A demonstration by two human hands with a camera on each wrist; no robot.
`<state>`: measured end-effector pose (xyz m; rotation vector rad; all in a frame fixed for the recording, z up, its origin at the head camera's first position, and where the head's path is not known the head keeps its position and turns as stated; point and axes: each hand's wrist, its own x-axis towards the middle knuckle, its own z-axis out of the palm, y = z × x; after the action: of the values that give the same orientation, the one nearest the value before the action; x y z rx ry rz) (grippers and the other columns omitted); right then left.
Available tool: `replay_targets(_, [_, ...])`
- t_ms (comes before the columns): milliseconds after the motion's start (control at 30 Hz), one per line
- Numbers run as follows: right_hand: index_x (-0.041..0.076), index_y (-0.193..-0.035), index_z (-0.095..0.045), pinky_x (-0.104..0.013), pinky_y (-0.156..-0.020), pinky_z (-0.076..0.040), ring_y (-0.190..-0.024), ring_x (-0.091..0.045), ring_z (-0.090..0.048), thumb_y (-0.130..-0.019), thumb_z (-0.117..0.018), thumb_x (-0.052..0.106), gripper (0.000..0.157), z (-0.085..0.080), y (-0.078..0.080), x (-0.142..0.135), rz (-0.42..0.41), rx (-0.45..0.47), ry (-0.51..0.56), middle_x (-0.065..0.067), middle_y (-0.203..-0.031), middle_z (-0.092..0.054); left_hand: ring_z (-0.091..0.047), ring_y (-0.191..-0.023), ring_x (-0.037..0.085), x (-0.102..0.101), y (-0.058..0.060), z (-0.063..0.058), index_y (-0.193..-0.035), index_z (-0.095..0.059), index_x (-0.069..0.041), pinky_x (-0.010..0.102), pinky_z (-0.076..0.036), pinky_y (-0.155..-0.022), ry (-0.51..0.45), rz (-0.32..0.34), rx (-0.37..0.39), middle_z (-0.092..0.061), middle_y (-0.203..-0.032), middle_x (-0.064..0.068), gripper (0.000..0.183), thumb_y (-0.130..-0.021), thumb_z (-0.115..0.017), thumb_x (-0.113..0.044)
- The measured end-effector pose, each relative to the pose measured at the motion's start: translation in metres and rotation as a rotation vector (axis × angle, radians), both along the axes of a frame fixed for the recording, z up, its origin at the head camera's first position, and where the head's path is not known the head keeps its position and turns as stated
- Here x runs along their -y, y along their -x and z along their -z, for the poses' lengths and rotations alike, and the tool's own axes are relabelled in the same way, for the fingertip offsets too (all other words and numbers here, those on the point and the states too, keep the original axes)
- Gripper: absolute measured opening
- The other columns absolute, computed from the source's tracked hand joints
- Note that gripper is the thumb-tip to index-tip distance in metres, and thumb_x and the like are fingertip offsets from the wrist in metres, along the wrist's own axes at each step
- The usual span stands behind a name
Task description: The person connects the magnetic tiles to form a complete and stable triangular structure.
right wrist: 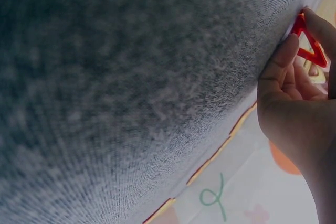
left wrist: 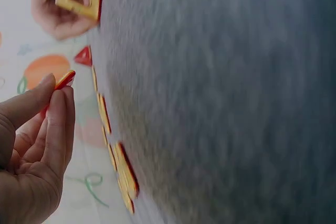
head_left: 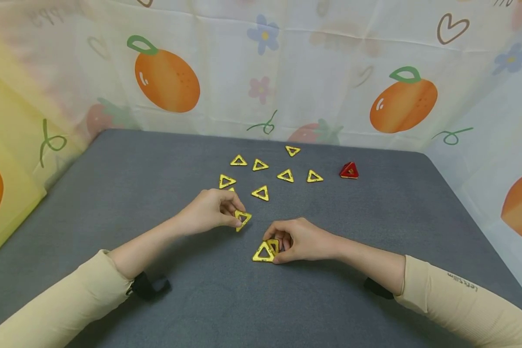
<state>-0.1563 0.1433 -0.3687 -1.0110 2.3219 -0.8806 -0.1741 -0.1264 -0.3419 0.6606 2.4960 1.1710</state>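
From my seat I'm going by the little red piece point(head_left: 350, 170). It sits well back on the desk point(head_left: 191, 299), near the far edge where the patterned cloth point(head_left: 226, 72) hangs, with grey surface between it and the right edge. Left hand point(head_left: 210, 210) is well left of the red piece and closer to me, its grip pinched on one yellow triangle point(head_left: 245, 223), tilted and raised. Right hand point(head_left: 306, 240) is also on the red piece's near side, a bit left, its grip clamped on a yellow pair point(head_left: 263, 259) set at an angle; honestly can't tell if it touches down. There's a gap between the hands. The loose triangles point(head_left: 266, 193) all lie left of the red piece, one partly hidden behind the left hand, the farthest close to the back edge. Decent room between the red piece and my right hand.
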Motion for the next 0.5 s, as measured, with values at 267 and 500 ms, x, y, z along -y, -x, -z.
replay_targets(267, [0.019,-0.117,-0.066,-0.019,-0.059,-0.048,-0.066,-0.002,-0.056,-0.081,-0.081,0.022,0.039,0.000,0.000,0.000,-0.002,-0.001,-0.002,0.003,-0.083,-0.064,-0.067,-0.074,0.006,-0.017,-0.011,0.007,-0.097,-0.070,-0.010,0.025,-0.056,-0.067,-0.006,0.074,0.004,-0.074,-0.084,0.001,0.020,-0.080,-0.081,-0.011])
replay_targets(500, [0.019,-0.117,-0.066,-0.019,-0.058,-0.048,-0.065,-0.002,-0.056,-0.081,-0.081,0.022,0.039,-0.001,-0.001,0.000,0.000,-0.003,-0.003,0.003,-0.084,-0.064,-0.065,-0.071,0.005,-0.023,-0.016,0.014,-0.096,-0.070,-0.008,0.023,-0.054,-0.064,0.001,0.109,-0.001,-0.074,-0.082,0.003,0.020,-0.080,-0.081,-0.011])
